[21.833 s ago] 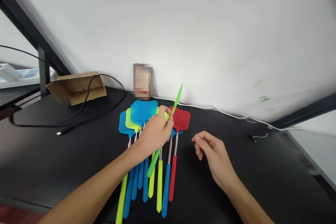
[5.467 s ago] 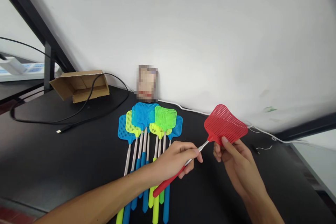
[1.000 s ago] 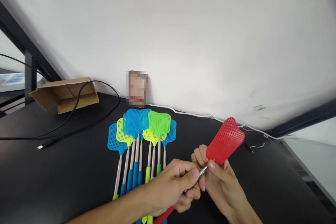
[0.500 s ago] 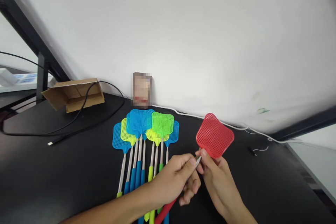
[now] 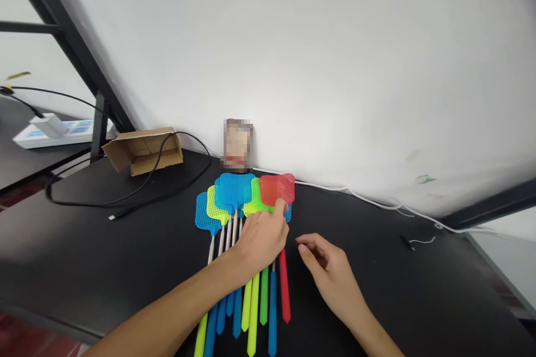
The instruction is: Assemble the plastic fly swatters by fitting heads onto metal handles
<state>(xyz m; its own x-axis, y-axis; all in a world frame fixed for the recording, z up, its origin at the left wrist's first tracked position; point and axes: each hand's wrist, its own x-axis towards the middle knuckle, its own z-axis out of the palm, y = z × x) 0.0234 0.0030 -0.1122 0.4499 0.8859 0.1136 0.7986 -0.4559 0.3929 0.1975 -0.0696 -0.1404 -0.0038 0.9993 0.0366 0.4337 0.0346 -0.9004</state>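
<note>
A red fly swatter (image 5: 274, 189) lies on the right of a row of blue, yellow and green fly swatters, its paddle overlapping the green fly swatter (image 5: 256, 189). My left hand (image 5: 263, 237) is at its neck, index finger against the red paddle and the other fingers curled; the neck is hidden behind them. The red handle sticks out below. Under my left forearm run several coloured handles; a blue fly swatter (image 5: 235, 189) is on top in the middle. To the right, my right hand (image 5: 329, 268) hovers open over the table, thumb and fingers slightly apart, holding nothing.
A cardboard box (image 5: 157, 153) lies open at the back left, with a black cable (image 5: 125, 201) looping past it. A blurred-out item (image 5: 237, 145) leans on the white wall. A white cable (image 5: 368, 199) follows the wall's base. A power strip (image 5: 75, 131) is at far left.
The red fly swatter has moved left from between both hands onto the row, with my left hand at its neck. My right hand has let go of it. The view has shifted slightly.
</note>
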